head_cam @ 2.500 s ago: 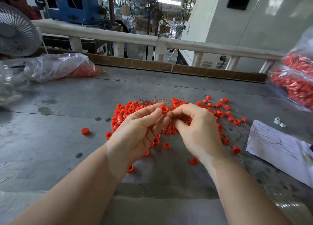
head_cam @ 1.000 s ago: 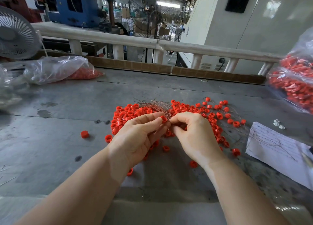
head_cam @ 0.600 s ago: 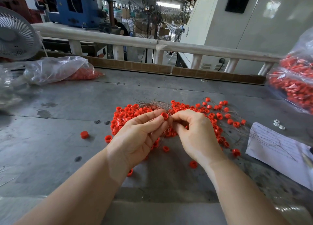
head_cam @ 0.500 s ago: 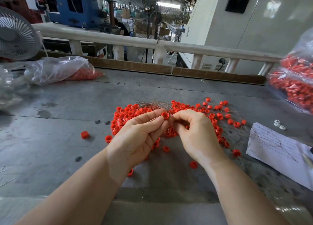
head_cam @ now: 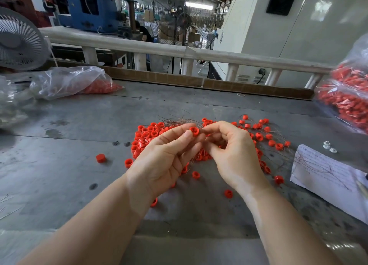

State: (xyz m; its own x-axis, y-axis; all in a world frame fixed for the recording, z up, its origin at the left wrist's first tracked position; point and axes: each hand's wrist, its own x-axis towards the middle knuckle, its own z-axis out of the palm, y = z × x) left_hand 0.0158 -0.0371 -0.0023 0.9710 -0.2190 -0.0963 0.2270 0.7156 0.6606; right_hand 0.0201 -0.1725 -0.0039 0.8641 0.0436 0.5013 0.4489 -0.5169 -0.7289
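A person's left hand (head_cam: 165, 161) pinches a red plastic cap (head_cam: 194, 130) above a pile of caps (head_cam: 147, 135) on a grey workbench (head_cam: 79, 175); the curled right hand (head_cam: 235, 155) touches it, its grasp unclear.

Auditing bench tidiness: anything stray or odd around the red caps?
Minor strays only. A lone cap sits left of the pile, closed end up; another stray cap lies on the table nearer the person. The left hand pinches the held cap. No visible damage.
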